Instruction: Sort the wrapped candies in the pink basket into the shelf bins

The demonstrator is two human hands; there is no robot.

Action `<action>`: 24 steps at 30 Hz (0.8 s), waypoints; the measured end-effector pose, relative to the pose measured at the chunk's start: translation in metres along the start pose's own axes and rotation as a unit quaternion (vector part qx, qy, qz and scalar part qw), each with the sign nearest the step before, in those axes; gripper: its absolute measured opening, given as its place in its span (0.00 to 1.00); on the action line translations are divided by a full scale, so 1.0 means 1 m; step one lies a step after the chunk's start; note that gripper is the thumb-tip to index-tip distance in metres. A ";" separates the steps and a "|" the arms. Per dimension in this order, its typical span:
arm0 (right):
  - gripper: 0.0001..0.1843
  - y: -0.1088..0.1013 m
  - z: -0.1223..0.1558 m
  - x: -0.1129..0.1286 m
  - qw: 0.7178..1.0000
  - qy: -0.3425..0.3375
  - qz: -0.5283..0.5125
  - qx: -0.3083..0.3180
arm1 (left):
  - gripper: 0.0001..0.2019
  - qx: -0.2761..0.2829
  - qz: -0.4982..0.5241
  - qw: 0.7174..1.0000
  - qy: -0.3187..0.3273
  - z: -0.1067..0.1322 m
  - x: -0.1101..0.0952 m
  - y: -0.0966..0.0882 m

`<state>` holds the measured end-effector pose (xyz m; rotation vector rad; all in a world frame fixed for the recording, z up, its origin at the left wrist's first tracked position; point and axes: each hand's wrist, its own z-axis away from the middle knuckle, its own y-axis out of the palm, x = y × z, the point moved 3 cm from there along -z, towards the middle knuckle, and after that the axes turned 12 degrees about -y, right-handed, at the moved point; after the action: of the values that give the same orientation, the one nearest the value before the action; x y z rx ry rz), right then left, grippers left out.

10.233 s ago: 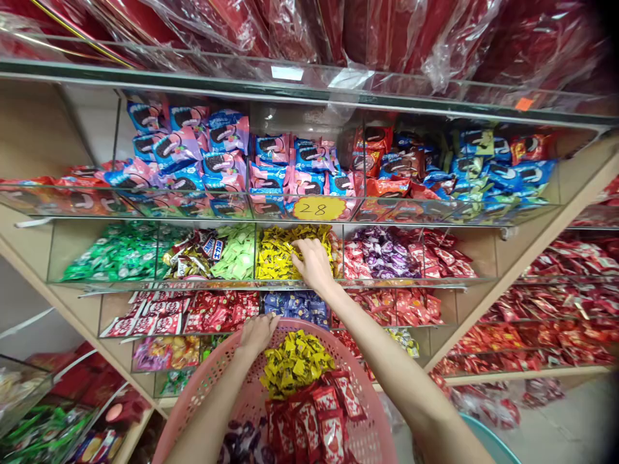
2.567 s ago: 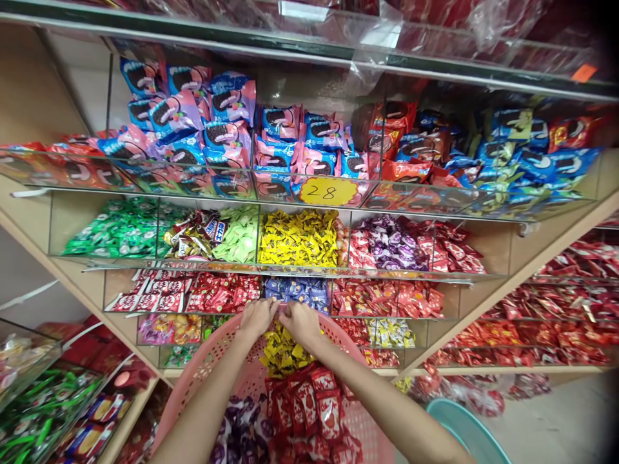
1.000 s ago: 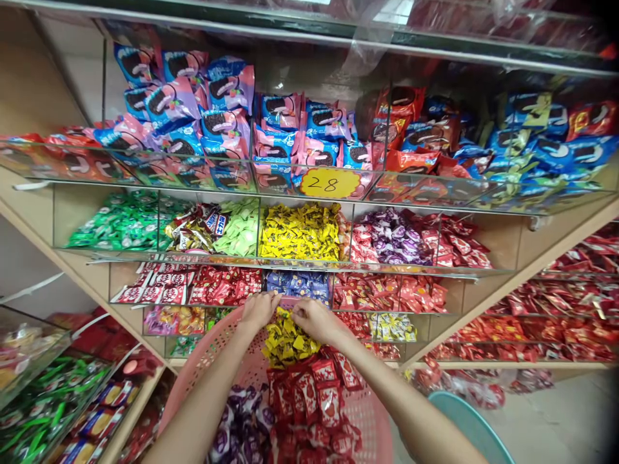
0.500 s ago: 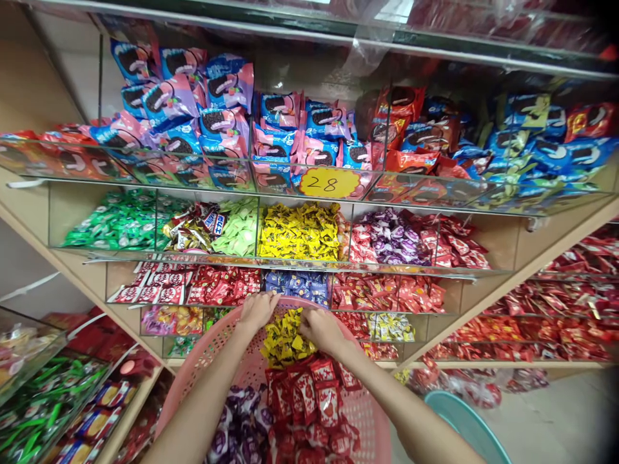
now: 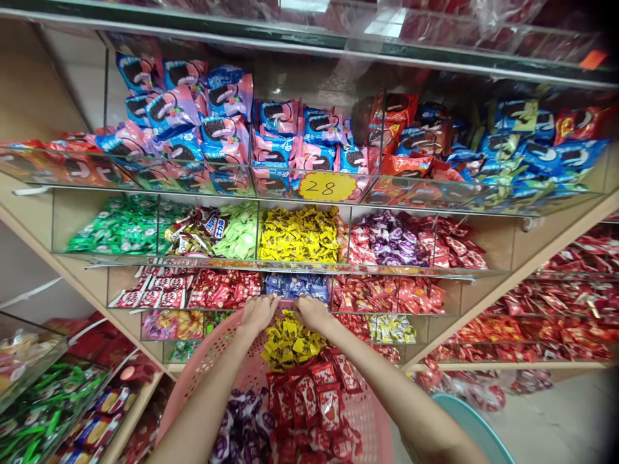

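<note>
A pink plastic basket (image 5: 197, 362) with a perforated wall stands below me, tilted so that its inside faces me. My left hand (image 5: 258, 314) is closed over its far rim. Beside it, my right hand (image 5: 312, 313) is curled on the same rim, a short gap to the right. Just under both hands lie yellow-wrapped candies (image 5: 291, 343) in the basket. Nearer to me are red packets (image 5: 309, 394) and, to their left, purple-and-white wrapped candies (image 5: 240, 426). My forearms cover parts of the basket's sides.
Glass-fronted shelves (image 5: 416, 206) hold sorted sweets and blue-pink cookie packs (image 5: 174, 109); a yellow price tag (image 5: 327, 187) reads 28. A teal tub (image 5: 471, 428) stands on the floor at right. Another display (image 5: 48, 406) flanks the left.
My right hand has moved from the yellow candies up and slightly left onto the basket's rim. More yellow candies show beneath it. My left hand stays on the rim.
</note>
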<state>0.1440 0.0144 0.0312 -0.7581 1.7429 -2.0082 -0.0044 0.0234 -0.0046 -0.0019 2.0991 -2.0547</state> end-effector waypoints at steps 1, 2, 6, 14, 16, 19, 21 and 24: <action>0.12 0.002 -0.002 -0.001 1.000 -0.001 -0.002 0.003 | 0.27 0.000 0.001 1.000 -0.001 0.000 0.000 0.000; 0.12 0.003 -0.003 -0.001 1.000 0.000 -0.003 0.006 | 0.27 0.000 0.001 1.000 0.000 0.000 0.000 0.000; 0.12 0.008 -0.003 -0.002 1.000 0.014 -0.007 0.002 | 0.27 -0.003 0.007 1.000 0.003 0.000 0.000 0.000; 0.09 -0.047 0.010 -0.003 0.996 -0.018 -0.033 -0.077 | 0.26 0.011 0.011 1.000 -0.008 0.001 0.000 -0.002; 0.11 -0.077 0.014 -0.002 0.990 -0.048 -0.057 -0.117 | 0.25 0.012 0.008 1.000 -0.005 0.002 -0.001 -0.004; 0.12 -0.120 0.018 -0.007 0.976 -0.059 -0.079 -0.194 | 0.25 0.008 0.004 1.000 0.002 0.004 -0.003 -0.007; 0.11 -0.140 0.018 -0.013 0.970 -0.039 -0.065 -0.230 | 0.25 0.011 0.006 1.000 0.003 0.004 -0.003 -0.009; 0.11 -0.154 0.011 -0.022 0.971 -0.020 -0.001 -0.237 | 0.25 0.020 0.013 1.000 0.002 0.005 -0.003 -0.010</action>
<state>0.1783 0.0436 0.1803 -0.9325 2.2281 -1.5710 -0.0022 0.0184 0.0057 0.0351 2.0481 -2.0835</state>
